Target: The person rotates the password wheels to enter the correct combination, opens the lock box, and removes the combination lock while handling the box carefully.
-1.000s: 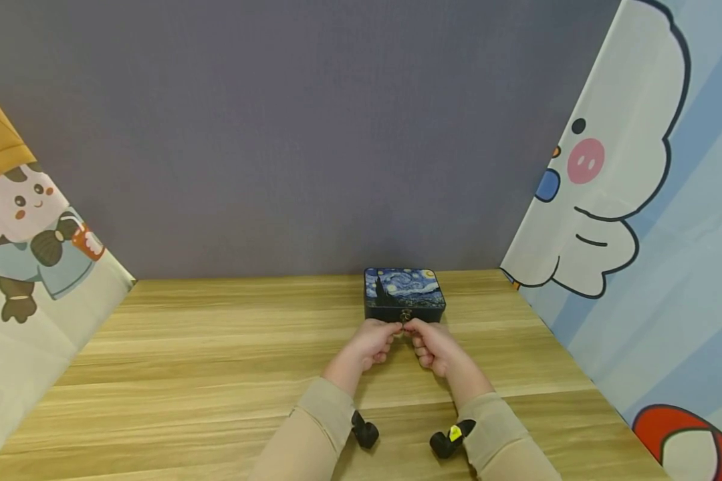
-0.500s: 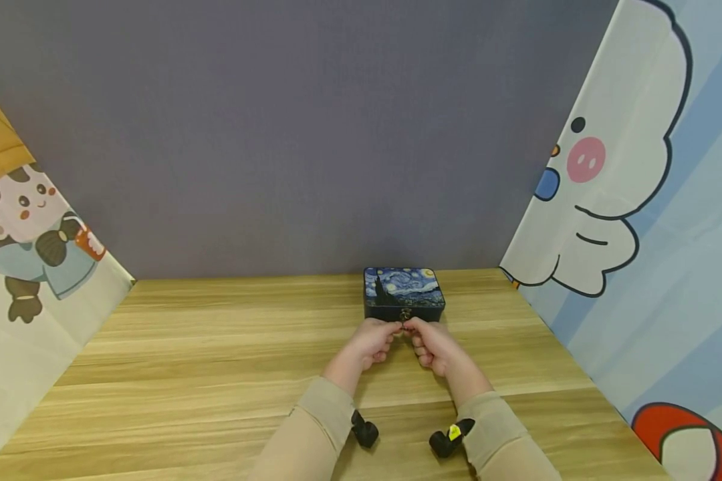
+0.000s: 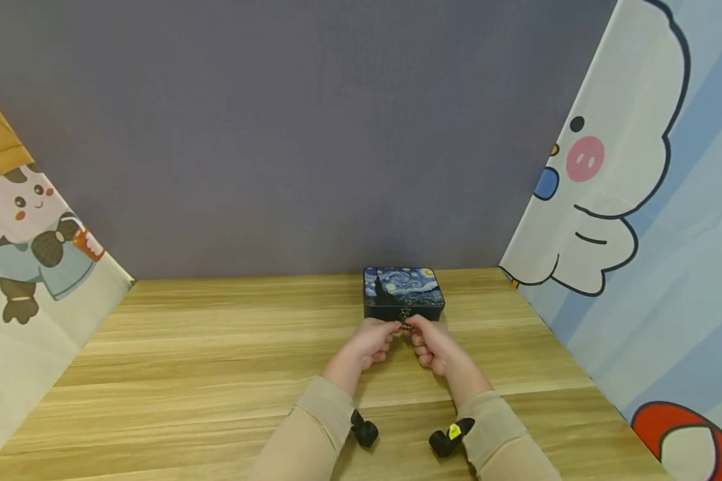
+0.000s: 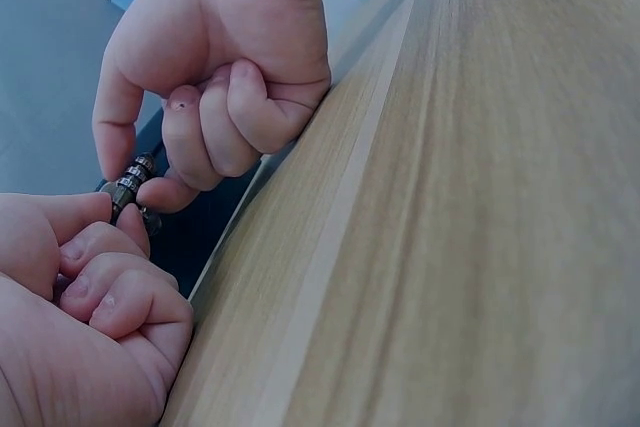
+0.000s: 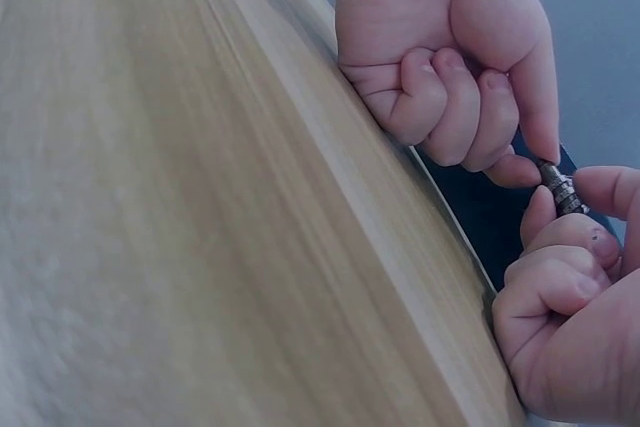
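Note:
A dark box (image 3: 404, 288) with a swirling blue night-sky picture on its lid lies closed on the table, a brass-coloured clasp (image 3: 405, 312) on its front. At that clasp is a small combination padlock (image 4: 130, 181) with ringed dials, partly covered by fingers. My left hand (image 3: 370, 342) pinches one end of it between thumb and forefinger. From the other side my right hand (image 3: 436, 344) pinches the opposite end; both hands' remaining fingers are curled in. In the right wrist view the dial rings of the padlock (image 5: 565, 192) show between the two hands.
The wood-grain table (image 3: 204, 374) stretches to both sides and in front of the box. Behind it rises a grey panel (image 3: 277, 133). Cartoon-printed sheets flank the table, at left (image 3: 42, 267) and right (image 3: 686, 267).
The right thumb has shifted up slightly, and more of the padlock's dials now shows between the hands. The box and both forearms have stayed in place.

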